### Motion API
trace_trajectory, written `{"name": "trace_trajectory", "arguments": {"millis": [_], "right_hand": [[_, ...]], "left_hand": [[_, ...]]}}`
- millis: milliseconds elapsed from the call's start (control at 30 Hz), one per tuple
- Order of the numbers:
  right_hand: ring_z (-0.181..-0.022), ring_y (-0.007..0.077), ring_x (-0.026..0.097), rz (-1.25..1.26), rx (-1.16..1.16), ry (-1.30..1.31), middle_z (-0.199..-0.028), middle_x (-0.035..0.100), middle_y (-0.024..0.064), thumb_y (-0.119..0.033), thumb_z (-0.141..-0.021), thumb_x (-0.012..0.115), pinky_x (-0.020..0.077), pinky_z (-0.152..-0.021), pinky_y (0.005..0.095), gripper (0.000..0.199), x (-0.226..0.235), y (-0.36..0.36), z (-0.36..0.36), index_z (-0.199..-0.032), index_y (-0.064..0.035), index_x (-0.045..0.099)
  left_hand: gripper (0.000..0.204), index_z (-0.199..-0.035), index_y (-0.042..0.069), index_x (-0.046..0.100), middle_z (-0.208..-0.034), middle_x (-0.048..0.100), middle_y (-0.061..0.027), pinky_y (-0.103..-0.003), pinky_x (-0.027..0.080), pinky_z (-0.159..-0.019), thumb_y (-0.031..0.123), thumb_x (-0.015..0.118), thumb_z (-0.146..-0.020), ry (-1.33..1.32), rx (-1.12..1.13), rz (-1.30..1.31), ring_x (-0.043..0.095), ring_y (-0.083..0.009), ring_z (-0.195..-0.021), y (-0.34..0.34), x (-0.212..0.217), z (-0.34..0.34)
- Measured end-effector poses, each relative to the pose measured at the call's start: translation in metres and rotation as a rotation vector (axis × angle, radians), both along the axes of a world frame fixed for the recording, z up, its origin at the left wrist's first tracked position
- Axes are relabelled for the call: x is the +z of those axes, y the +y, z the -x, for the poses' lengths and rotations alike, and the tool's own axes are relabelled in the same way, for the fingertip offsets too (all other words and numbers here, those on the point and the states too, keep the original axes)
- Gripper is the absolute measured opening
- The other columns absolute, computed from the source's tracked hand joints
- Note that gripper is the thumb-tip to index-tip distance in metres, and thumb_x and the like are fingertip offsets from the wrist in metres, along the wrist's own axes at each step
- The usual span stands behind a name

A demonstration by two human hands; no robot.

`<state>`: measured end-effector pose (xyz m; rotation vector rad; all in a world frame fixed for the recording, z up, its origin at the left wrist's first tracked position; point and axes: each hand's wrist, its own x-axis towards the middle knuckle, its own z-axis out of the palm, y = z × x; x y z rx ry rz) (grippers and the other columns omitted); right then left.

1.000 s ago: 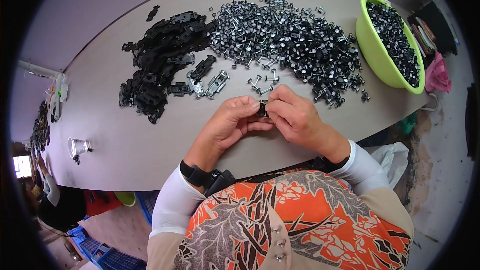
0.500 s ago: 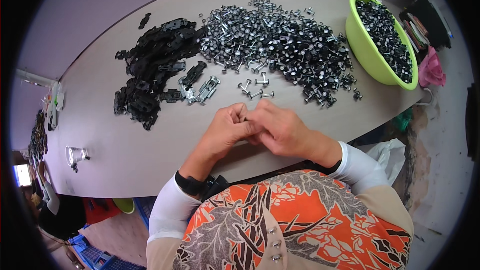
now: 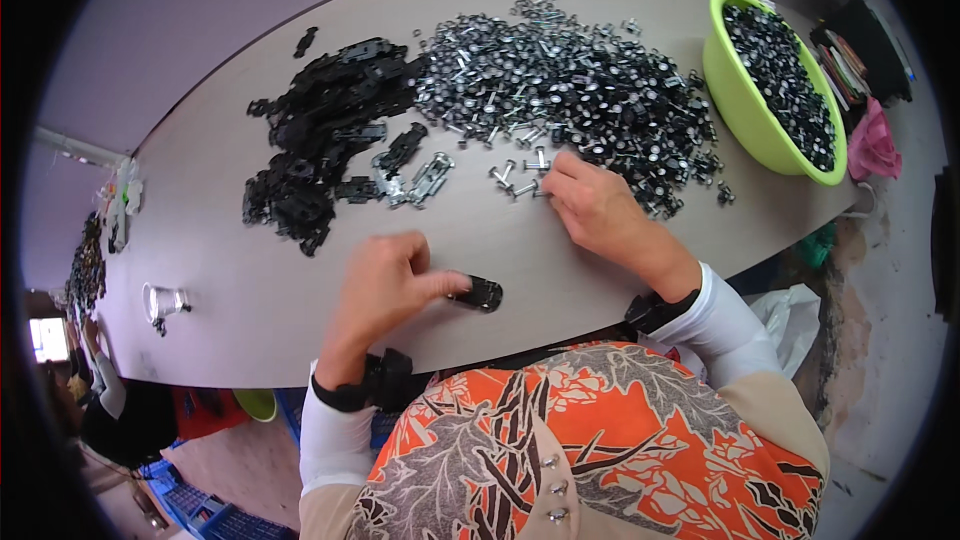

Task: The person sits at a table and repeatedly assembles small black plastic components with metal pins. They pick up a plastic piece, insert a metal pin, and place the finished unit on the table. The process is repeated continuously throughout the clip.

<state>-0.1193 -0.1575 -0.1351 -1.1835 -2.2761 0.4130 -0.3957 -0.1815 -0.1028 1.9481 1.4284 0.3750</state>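
My left hand (image 3: 385,280), blurred by motion, is over the near middle of the table with its thumb stretched out. The thumb tip overlaps a small black toy car base (image 3: 484,294) on the tabletop; the hand's other fingers are apart from it. My right hand (image 3: 605,210) reaches to the front of the metal heap, its fingers bent together on a small wheel axle (image 3: 541,191) that they partly hide. Several loose wheel axles (image 3: 503,175) lie just left of those fingertips. Farther back spreads a heap of silver and black wheel axles (image 3: 560,75).
A pile of black toy car bases (image 3: 325,120) lies left of the axles, with shiny chrome-coloured pieces (image 3: 432,178) at its near edge. A green basin (image 3: 735,105) full of wheel parts stands at right. A clear cup (image 3: 165,302) is at left. Another person's arm (image 3: 108,380) shows at far left.
My hands have come apart. The right went right and forward to the loose axles; the left drew back leftward. A black car base now shows beside the left thumb.
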Motion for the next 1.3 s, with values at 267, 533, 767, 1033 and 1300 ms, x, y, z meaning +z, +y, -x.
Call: {"name": "trace_trajectory", "arguments": {"millis": [267, 533, 767, 1033, 1300], "right_hand": [[-0.077, 0.0338, 0.060, 0.167, 0.017, -0.080, -0.086, 0.054, 0.0118, -0.004, -0.076, 0.063, 0.0479, -0.066, 0.0438, 0.014, 0.014, -0.006, 0.002, -0.089, -0.0032, 0.060], [-0.078, 0.0333, 0.058, 0.110, 0.085, -0.058, -0.086, 0.053, 0.0121, -0.003, -0.074, 0.065, 0.0477, -0.065, 0.0420, 0.020, -0.002, -0.007, -0.001, -0.093, -0.0031, 0.058], [-0.084, 0.0310, 0.059, 0.118, 0.100, 0.025, -0.097, 0.054, 0.0108, 0.002, -0.073, 0.064, 0.0494, -0.068, 0.0399, 0.017, 0.011, -0.009, 0.003, -0.089, -0.0017, 0.058], [-0.087, 0.0298, 0.059, -0.012, 0.186, -0.026, -0.098, 0.054, 0.0115, 0.004, -0.076, 0.059, 0.0496, -0.069, 0.0394, 0.010, 0.004, -0.006, 0.004, -0.084, -0.0002, 0.058], [-0.078, 0.0322, 0.060, 0.078, 0.257, 0.044, -0.095, 0.059, 0.0115, 0.004, -0.076, 0.058, 0.0503, -0.065, 0.0380, 0.013, 0.004, -0.010, 0.003, -0.088, -0.0003, 0.057]], "left_hand": [[0.024, -0.082, -0.002, 0.062, -0.091, 0.059, -0.0131, -0.039, 0.047, -0.071, 0.014, 0.075, -0.071, 0.164, 0.147, -0.539, 0.059, -0.0314, -0.085, 0.049, -0.022, -0.014], [0.014, -0.080, 0.002, 0.058, -0.077, 0.061, -0.0064, -0.033, 0.047, -0.057, -0.003, 0.067, -0.071, -0.125, 0.211, -0.142, 0.059, -0.0202, -0.063, 0.047, -0.023, -0.020], [0.036, -0.111, -0.001, 0.057, -0.092, 0.064, -0.0080, -0.029, 0.058, -0.063, -0.007, 0.062, -0.076, -1.033, 0.287, 0.647, 0.068, -0.0204, -0.071, 0.029, -0.013, -0.018], [0.020, -0.100, 0.001, 0.060, -0.081, 0.066, -0.0106, -0.024, 0.052, -0.051, 0.005, 0.069, -0.083, -1.000, 0.207, 0.801, 0.066, -0.0162, -0.061, 0.025, -0.026, -0.021], [0.014, -0.092, 0.000, 0.058, -0.078, 0.067, -0.0135, -0.022, 0.048, -0.044, 0.004, 0.067, -0.084, -0.994, 0.245, 0.793, 0.063, -0.0143, -0.053, 0.014, -0.025, -0.014]]}}
